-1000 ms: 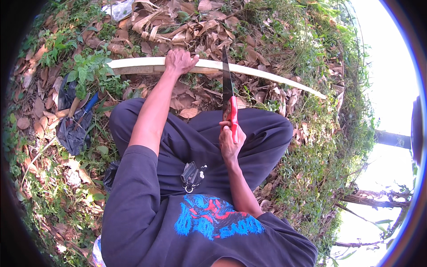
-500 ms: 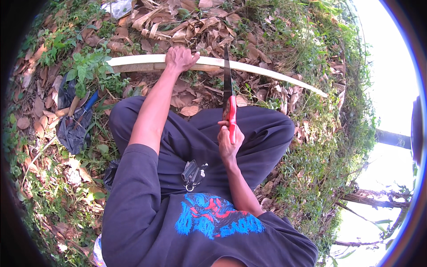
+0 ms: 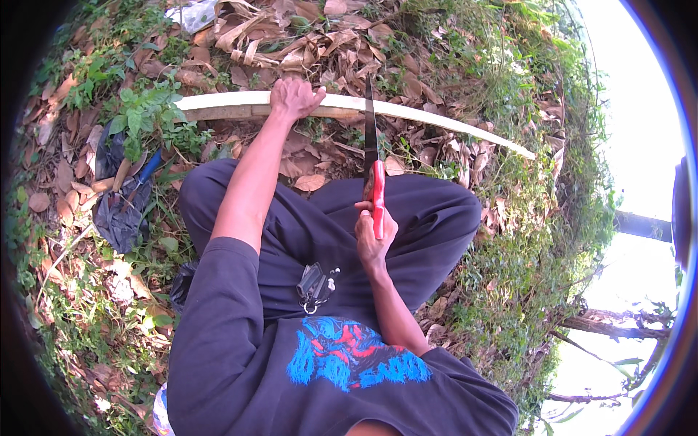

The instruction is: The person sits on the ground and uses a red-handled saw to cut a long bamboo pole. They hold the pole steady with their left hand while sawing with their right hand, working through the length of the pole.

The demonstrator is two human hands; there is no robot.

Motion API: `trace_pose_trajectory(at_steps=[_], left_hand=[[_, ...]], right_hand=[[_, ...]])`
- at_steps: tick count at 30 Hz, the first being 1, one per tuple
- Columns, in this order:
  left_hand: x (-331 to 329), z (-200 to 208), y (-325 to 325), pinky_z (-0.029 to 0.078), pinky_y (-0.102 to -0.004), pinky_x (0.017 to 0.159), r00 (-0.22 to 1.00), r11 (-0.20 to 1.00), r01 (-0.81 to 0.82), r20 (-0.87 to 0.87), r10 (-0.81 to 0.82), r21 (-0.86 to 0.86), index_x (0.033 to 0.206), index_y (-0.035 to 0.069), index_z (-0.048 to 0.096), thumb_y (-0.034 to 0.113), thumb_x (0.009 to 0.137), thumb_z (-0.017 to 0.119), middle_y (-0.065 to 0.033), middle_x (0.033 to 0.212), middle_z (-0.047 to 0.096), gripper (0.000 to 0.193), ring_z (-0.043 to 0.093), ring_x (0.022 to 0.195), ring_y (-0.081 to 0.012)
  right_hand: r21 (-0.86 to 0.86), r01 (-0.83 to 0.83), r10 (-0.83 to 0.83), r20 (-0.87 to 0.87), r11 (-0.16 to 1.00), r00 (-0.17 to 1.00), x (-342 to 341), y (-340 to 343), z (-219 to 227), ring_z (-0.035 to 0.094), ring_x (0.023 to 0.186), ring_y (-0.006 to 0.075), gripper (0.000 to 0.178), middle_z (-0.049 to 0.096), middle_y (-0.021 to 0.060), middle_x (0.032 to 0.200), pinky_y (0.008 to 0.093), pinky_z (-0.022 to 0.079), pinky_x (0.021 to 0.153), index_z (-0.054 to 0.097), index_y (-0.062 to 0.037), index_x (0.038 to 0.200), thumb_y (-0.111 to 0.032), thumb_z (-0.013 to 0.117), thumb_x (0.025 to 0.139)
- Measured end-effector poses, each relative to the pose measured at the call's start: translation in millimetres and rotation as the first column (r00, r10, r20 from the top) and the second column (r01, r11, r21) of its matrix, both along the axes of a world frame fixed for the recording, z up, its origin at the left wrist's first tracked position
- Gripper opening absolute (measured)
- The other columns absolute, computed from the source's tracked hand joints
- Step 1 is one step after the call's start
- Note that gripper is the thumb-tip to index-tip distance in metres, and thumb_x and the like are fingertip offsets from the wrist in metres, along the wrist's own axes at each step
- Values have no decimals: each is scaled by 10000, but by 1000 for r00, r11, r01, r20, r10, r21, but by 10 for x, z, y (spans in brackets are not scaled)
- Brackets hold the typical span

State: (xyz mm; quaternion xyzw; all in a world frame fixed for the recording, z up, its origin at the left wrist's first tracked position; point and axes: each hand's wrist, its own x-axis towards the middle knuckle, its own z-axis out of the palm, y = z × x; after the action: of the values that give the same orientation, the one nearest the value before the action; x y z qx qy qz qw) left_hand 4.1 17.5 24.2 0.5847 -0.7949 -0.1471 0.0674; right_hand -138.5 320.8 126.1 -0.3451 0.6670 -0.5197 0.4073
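Note:
A long pale strip of wood or bamboo lies crosswise in front of my folded legs, with a brown wooden piece under its left part. My left hand is closed over the strip and presses it down. In my right hand is a handsaw with a red handle and a dark, tapering blade. The blade points away from me and crosses the strip to the right of my left hand. Whether the teeth have cut into the strip is too small to tell.
At the left, tools with a blue handle and a wooden handle lie by a black plastic bag. A leafy plant covers the strip's left end. Dry leaves and grass surround me.
The saw and my right hand have drawn back slightly toward me. My left hand and the strip stay in place.

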Motion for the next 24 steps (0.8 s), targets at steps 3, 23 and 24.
trace_pose_trajectory(at_steps=[3, 23, 24], left_hand=[[22, -16, -4, 489, -451, 864, 1000, 1000, 3, -14, -3, -10, 866, 58, 757, 578, 921, 390, -192, 924, 717, 639, 685, 912, -318], [-1, -69, 32, 485, -476, 829, 999, 989, -10, -47, 3, -150, 810, 13, 738, 525, 927, 398, -216, 869, 699, 626, 680, 846, -338], [0, -86, 26, 487, -479, 825, 999, 992, -6, -48, 0, -130, 806, 11, 737, 520, 927, 399, -219, 867, 698, 624, 680, 842, -341]], right_hand=[[-6, 7, -7, 24, 1000, 1000, 2, 4, -2, 450, 477, 31, 156, 509, -34, 578, 219, 369, 463, 662, 43, 956, -24, 527, 916], [-29, -19, 18, -8, 999, 1000, -34, -26, 15, 375, 452, 15, 165, 451, -62, 584, 195, 295, 423, 636, 56, 971, -25, 494, 942], [-27, -2, 3, 30, 1000, 1000, -33, -21, 30, 378, 452, 14, 166, 454, -62, 585, 194, 296, 424, 637, 56, 969, -27, 495, 944]])
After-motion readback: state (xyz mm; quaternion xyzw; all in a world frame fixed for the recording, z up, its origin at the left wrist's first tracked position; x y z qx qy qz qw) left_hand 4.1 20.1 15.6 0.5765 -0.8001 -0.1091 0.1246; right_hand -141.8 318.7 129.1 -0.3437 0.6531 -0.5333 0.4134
